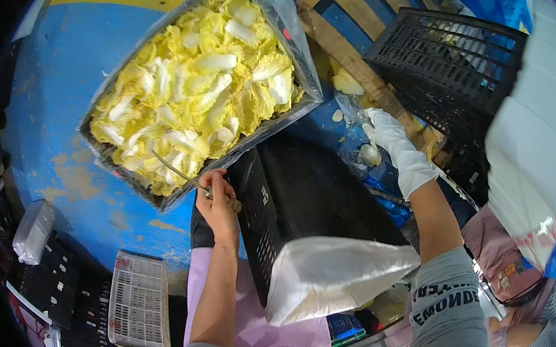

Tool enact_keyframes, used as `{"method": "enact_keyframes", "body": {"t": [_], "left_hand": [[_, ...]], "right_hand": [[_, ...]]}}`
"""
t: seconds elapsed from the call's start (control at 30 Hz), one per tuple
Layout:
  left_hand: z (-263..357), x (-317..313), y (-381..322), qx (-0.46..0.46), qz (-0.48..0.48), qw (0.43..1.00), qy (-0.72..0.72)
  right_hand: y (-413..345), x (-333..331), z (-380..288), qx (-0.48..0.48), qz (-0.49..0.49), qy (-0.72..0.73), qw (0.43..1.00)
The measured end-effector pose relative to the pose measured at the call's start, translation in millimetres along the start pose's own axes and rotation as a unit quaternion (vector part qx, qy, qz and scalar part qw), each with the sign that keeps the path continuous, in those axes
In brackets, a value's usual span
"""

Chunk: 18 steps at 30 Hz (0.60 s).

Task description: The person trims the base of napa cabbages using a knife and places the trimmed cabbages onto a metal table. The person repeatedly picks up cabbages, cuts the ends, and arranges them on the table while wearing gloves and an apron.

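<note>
My left hand (218, 204), bare, holds a knife (180, 172) by its short handle; the thin blade points up and left over the near edge of a lined crate (198, 178). Yellow and white napa cabbage leaves (199, 85) fill that crate. My right hand (393, 145), in a white glove, reaches down beside the wooden pallet, fingers near clear plastic film (349, 106) and cabbage scraps (370, 154) on the floor. Whether its fingertips grip anything is unclear. Between my arms lies a tipped black plastic crate (305, 196) with a white sack (338, 273) at its near end.
A wooden pallet (369, 77) and a black slatted crate (443, 62) stand at the right, beside a large white sheet (540, 138). A grey plastic crate (139, 302) and stacked black crates (84, 327) are at lower left. Another person's sleeve (501, 252) shows at lower right.
</note>
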<state>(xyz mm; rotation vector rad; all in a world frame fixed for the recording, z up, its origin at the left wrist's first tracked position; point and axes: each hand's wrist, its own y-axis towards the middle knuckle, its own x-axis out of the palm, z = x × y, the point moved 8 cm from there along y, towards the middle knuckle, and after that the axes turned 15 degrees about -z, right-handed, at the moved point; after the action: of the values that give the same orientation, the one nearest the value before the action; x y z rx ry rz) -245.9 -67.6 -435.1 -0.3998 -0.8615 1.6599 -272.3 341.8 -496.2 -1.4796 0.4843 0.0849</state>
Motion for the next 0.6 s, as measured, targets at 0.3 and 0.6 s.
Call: {"method": "enact_keyframes", "body": {"t": [0.3,0.6], "left_hand": [[-56,5,39,0.008,-0.005,0.995,0.096],[-59,28,49,-0.036,-0.003,0.995,0.097]], "right_hand": [[126,34,26,-0.006,0.034,-0.119,0.992],[207,66,21,-0.067,0.065,-0.193,0.977]]}}
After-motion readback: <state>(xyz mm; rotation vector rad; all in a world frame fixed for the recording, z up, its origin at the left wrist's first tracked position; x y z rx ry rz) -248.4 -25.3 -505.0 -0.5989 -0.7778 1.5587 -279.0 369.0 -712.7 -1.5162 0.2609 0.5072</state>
